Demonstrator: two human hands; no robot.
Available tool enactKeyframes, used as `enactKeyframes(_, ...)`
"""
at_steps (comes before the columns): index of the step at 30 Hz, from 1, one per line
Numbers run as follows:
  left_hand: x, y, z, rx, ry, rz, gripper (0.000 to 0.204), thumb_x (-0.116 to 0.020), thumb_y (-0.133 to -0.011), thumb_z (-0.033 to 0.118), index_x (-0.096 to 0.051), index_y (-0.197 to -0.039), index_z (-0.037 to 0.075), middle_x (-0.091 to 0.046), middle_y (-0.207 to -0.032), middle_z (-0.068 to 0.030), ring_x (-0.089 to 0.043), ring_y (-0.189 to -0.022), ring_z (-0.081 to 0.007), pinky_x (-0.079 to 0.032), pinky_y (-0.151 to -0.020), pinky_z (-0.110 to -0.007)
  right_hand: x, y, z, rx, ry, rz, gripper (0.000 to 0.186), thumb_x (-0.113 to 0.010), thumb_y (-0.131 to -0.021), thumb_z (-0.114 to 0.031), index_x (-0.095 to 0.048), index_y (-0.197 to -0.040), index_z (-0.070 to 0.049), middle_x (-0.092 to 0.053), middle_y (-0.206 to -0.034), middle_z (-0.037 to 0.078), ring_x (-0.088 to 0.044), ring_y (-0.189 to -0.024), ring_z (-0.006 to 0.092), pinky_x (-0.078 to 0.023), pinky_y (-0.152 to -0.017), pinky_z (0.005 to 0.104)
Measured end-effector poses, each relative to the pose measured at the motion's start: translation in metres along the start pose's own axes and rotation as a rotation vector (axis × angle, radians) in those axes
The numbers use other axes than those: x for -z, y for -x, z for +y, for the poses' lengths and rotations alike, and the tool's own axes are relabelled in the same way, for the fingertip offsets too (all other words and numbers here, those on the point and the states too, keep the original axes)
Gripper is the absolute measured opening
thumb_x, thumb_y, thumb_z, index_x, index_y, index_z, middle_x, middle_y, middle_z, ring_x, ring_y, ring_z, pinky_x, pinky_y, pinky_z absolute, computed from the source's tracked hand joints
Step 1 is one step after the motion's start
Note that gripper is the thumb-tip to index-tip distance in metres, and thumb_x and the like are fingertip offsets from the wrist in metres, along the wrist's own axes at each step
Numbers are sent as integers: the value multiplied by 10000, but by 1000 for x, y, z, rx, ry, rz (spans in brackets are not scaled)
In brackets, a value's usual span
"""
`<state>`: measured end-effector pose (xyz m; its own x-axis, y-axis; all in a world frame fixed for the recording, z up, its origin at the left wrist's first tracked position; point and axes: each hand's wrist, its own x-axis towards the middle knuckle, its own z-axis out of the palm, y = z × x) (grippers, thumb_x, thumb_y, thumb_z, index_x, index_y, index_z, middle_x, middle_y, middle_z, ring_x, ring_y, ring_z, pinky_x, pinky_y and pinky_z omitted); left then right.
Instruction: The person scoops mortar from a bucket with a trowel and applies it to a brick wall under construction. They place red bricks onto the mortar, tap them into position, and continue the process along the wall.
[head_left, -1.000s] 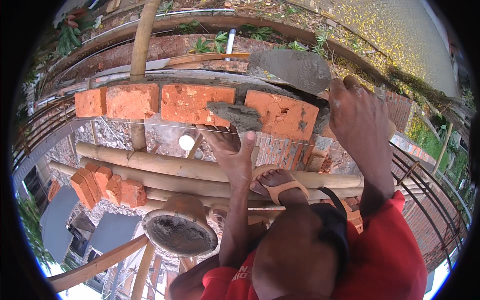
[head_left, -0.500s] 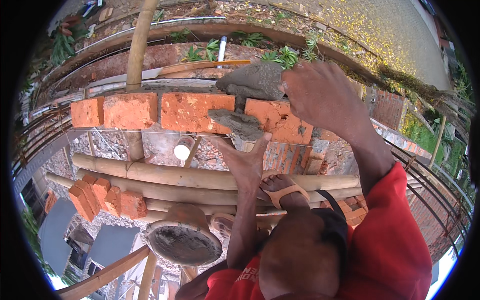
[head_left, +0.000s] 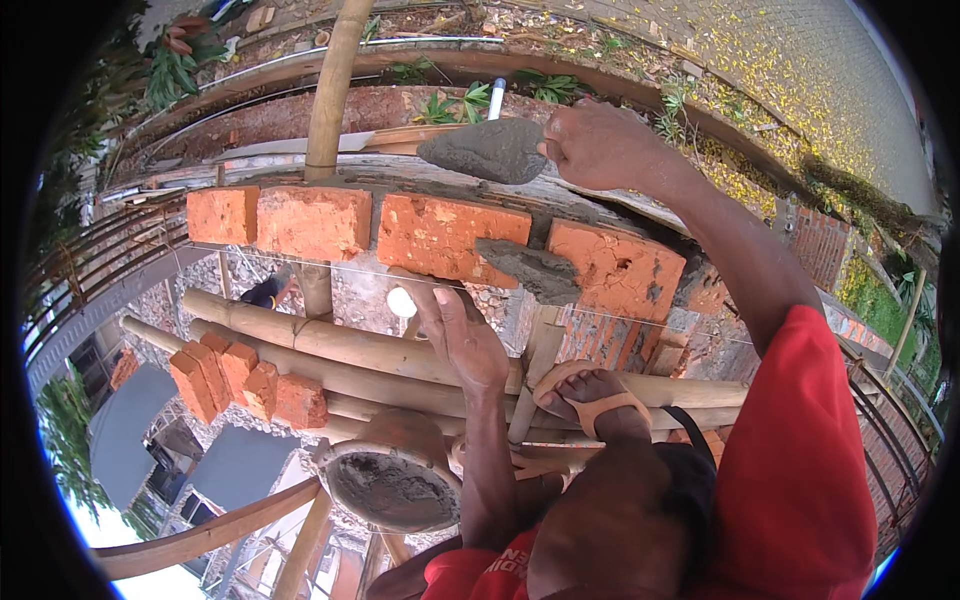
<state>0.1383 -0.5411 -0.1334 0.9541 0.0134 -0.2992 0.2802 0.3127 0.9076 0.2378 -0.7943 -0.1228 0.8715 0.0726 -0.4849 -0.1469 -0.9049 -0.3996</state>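
Observation:
My right hand (head_left: 612, 148) is closed around a trowel (head_left: 482, 151), its blade smeared with grey mortar, held just beyond a row of orange bricks. The handle is hidden in my fist. My left hand (head_left: 462, 345) is open beneath the near side of a brick (head_left: 450, 238), fingers stretched out with nothing in them; the fingertips are close to its lower edge. A clump of wet mortar (head_left: 530, 268) clings across the near faces of that brick and the brick (head_left: 618, 268) to its right, with a gap between them. A thin string runs along the row.
Bamboo poles (head_left: 400, 358) form scaffolding below, where my sandalled foot (head_left: 590, 398) rests. A bucket (head_left: 395, 488) of mortar stands near me, with several loose bricks (head_left: 240, 370) to its left. An upright bamboo post (head_left: 335, 90) rises behind the wall. Metal bars line the right.
The trowel has lifted away from the brick joint and moved slightly up. My left hand has dropped from the mortar clump and shifted left, its fingers straightening. The whole view has shifted.

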Motion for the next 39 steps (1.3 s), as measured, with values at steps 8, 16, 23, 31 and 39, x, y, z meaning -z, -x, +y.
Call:
enactKeyframes(8,-11,2,1,66,188,86,762,-464,-1110,182,2,-1704,79,-159,-1752,-114,-241,-1576,-255,-182,-1296,-437,-10,9,-17,124,-2,21,301,-595,-1041,-245,-702,-899,-1,-700,-846,203,-702,-839,415,-564,-768,544)
enactKeyframes(16,-13,2,-5,81,342,103,731,-462,-1104,166,-49,-1707,142,-244,-1720,-80,-309,-1543,-245,-243,-1279,-435,-4,16,-3,204,-43,112,263,-616,-1008,-229,-732,-913,-13,-710,-857,206,-702,-910,399,-568,-831,544)
enactKeyframes(23,-7,3,-3,200,400,129,723,-449,-1120,182,-30,-1709,153,-249,-1712,-70,-316,-1531,-246,-241,-1272,-438,-5,16,7,338,-152,214,223,-634,-1005,-162,-662,-910,38,-639,-812,230,-627,-786,432,-482,-749,542)
enactKeyframes(31,-17,8,-10,95,389,174,654,-352,-1138,437,-170,-1693,140,-260,-1717,-72,-290,-1550,-231,-198,-1291,-458,6,26,6,182,-346,109,222,-631,-996,-160,-687,-891,27,-610,-762,196,-652,-710,337,-482,-669,483)
enactKeyframes(39,12,-33,4,2,409,369,803,-315,-1093,602,-108,-1685,103,-316,-1684,-74,-312,-1537,-286,-159,-1314,-508,3,125,-78,291,-467,459,380,-728,-921,-117,-613,-1259,13,-619,-980,142,-672,-816,264,-558,-680,356)
